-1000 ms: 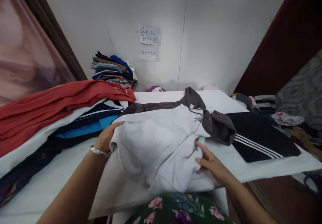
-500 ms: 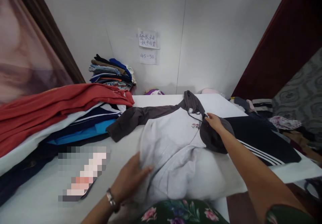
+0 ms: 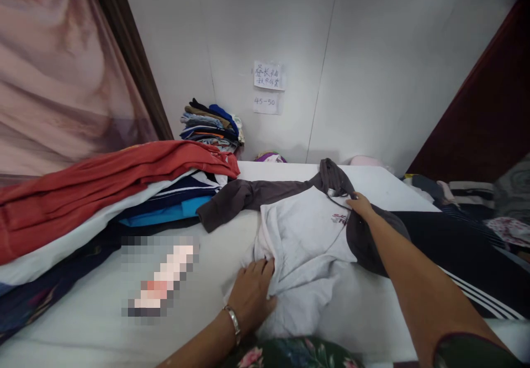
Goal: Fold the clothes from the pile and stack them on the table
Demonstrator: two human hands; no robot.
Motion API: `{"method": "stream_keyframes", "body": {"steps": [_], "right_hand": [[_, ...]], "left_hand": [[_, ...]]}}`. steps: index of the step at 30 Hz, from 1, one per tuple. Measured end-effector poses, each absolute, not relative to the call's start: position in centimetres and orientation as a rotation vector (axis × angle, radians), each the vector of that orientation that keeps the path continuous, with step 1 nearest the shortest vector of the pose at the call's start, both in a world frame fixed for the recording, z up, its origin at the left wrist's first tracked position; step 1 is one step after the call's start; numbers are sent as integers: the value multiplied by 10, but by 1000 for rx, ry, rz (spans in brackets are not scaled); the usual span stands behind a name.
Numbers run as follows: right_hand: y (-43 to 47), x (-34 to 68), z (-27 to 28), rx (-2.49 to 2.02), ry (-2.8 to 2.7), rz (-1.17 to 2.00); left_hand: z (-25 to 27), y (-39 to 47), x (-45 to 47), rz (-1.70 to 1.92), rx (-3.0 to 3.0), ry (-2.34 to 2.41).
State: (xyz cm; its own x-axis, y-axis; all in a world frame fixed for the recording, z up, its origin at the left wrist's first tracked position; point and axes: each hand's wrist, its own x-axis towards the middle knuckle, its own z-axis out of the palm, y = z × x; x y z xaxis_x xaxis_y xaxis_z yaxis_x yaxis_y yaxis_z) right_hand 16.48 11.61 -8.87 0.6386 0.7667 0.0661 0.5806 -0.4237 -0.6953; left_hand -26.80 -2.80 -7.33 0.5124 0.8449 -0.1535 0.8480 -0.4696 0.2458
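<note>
A hoodie (image 3: 310,224) with a pale grey body, dark grey sleeves and a dark hood lies spread on the white table, its hood toward the wall. Its lower part is rumpled near me. My left hand (image 3: 252,293) rests on the lower left side of the body, fingers lying over the cloth and thumb apart. At the shoulder beside the hood, my right hand (image 3: 361,205) pinches the dark fabric. One dark sleeve (image 3: 223,205) stretches out to the left. The other sleeve bunches under my right forearm.
Layered garments with a red one (image 3: 124,186) on top lie along the left. A folded stack (image 3: 211,125) stands by the wall. Black striped clothing (image 3: 464,252) covers the right side. A pixelated object (image 3: 161,280) lies left of my left hand. Paper notes (image 3: 268,75) hang on the wall.
My left hand has come onto the hoodie's lower left side, and the cloth there is more bunched. My right hand keeps its pinch at the shoulder. The view has swung left.
</note>
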Motion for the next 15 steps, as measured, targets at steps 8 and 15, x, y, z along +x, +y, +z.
{"method": "stream_keyframes", "body": {"steps": [8, 15], "right_hand": [[49, 163, -25, -1655, -714, 401], [-64, 165, -28, -1841, -1096, 657]], "left_hand": [[-47, 2, -295, -6, 2480, 1514], [7, 15, -371, 259, 2321, 1853]]}}
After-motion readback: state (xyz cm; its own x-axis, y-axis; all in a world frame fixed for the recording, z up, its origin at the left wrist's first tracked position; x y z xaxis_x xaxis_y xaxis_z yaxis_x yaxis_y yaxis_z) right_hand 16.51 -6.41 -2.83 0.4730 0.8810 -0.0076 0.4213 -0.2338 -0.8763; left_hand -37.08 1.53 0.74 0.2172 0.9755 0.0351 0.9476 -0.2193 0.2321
